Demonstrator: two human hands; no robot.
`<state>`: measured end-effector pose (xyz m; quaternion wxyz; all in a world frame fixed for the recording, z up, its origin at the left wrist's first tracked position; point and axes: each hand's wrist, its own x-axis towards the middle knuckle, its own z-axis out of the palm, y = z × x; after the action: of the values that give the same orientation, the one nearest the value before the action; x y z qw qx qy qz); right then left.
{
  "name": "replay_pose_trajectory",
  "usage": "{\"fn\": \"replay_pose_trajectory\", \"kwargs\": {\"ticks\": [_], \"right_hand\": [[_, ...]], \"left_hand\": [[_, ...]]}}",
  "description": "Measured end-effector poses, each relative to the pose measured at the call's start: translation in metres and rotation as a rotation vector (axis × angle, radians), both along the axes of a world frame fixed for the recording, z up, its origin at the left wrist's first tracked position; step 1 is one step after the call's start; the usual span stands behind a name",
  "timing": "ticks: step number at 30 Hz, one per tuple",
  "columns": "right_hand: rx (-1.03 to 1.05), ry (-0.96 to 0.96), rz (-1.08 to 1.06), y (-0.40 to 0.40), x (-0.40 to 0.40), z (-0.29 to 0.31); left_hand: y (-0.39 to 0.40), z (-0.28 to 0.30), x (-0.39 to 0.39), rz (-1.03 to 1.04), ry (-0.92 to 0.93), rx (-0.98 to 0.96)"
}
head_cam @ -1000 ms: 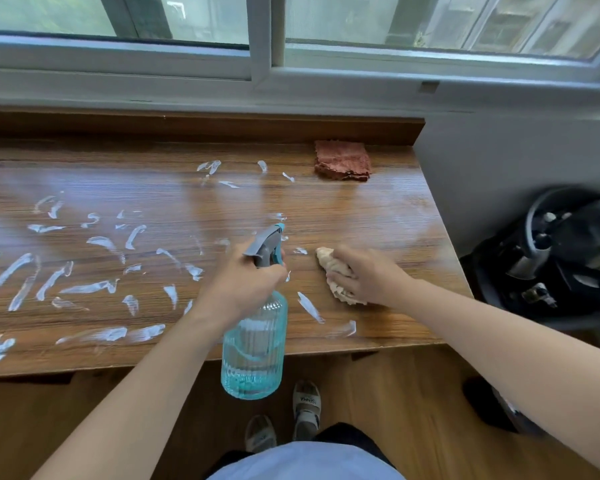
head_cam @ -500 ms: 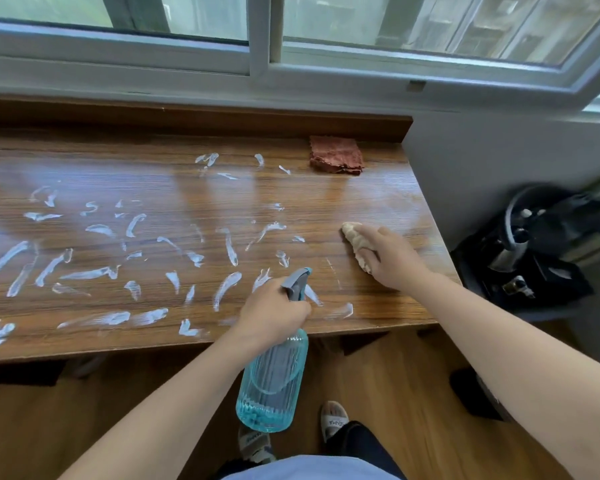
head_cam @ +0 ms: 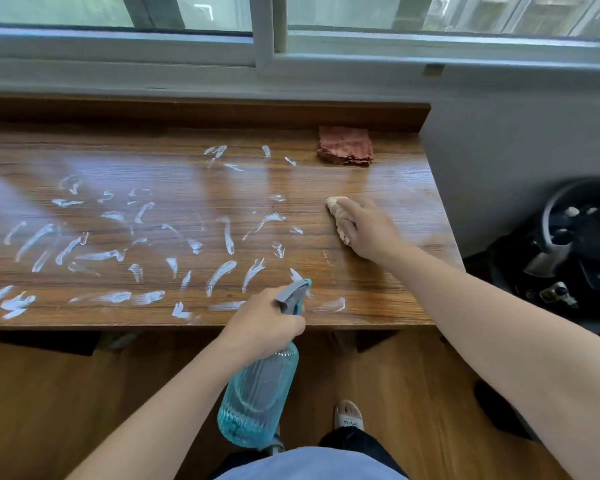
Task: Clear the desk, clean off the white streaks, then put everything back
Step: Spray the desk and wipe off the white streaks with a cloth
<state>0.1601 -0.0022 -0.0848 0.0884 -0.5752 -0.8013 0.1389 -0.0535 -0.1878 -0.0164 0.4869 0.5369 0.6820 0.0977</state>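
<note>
Gripping spray bottle (head_cam: 257,393) in our left hand (head_cam: 264,323) at surface (head_cam: 395,306) front edge, right hand (head_cam: 371,230) clutches beige cloth (head_cam: 336,213) on surface right of white streaks (head_cam: 136,244)

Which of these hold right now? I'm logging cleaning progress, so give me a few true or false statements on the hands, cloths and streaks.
1. The left hand grips the spray bottle. True.
2. The right hand presses the red cloth. False: it holds the beige cloth; the red one lies apart near the back edge.
3. White streaks remain on the desk. True.
4. The bottle stands on the desk. False: it is held at the front edge, hanging below it.
</note>
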Motion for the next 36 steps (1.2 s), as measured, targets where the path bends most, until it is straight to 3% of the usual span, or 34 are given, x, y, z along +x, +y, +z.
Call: {"fn": "replay_pose_trajectory", "kwargs": {"ticks": [6, 9, 11, 17, 19, 22, 24, 28, 30, 32, 36], "right_hand": [[-0.013, 0.039, 0.443, -0.073, -0.001, 0.008], [-0.058, 0.064, 0.536, -0.114, 0.013, 0.008], [-0.044, 0.053, 0.481, -0.106, 0.016, 0.005], [0.132, -0.028, 0.022, -0.040, -0.008, -0.001], [0.185, 0.022, 0.100, -0.063, -0.014, -0.003], [0.146, 0.066, 0.404, -0.123, -0.008, -0.005], [0.102, 0.030, 0.440, -0.129, 0.004, -0.003], [0.050, -0.070, -0.042, -0.090, 0.033, 0.005], [0.082, -0.125, -0.169, -0.092, 0.032, 0.009], [0.047, -0.117, -0.144, -0.111, 0.007, 0.012], [-0.020, -0.021, 0.208, -0.159, -0.033, 0.006]], "left_hand": [[-0.001, 0.009, -0.011, 0.219, -0.054, 0.109], [0.000, 0.013, -0.016, 0.262, -0.066, 0.160], [0.001, 0.013, -0.019, 0.283, -0.095, 0.170], [0.001, 0.009, -0.026, 0.331, -0.107, 0.168], [0.000, 0.008, -0.028, 0.344, -0.112, 0.171], [0.000, 0.007, -0.029, 0.345, -0.135, 0.180], [0.000, 0.006, -0.030, 0.349, -0.142, 0.174], [0.001, 0.003, -0.033, 0.329, -0.136, 0.170], [0.001, 0.004, -0.034, 0.312, -0.132, 0.170], [0.003, 0.004, -0.035, 0.304, -0.134, 0.171], [0.010, 0.005, -0.036, 0.276, -0.157, 0.162]]}}
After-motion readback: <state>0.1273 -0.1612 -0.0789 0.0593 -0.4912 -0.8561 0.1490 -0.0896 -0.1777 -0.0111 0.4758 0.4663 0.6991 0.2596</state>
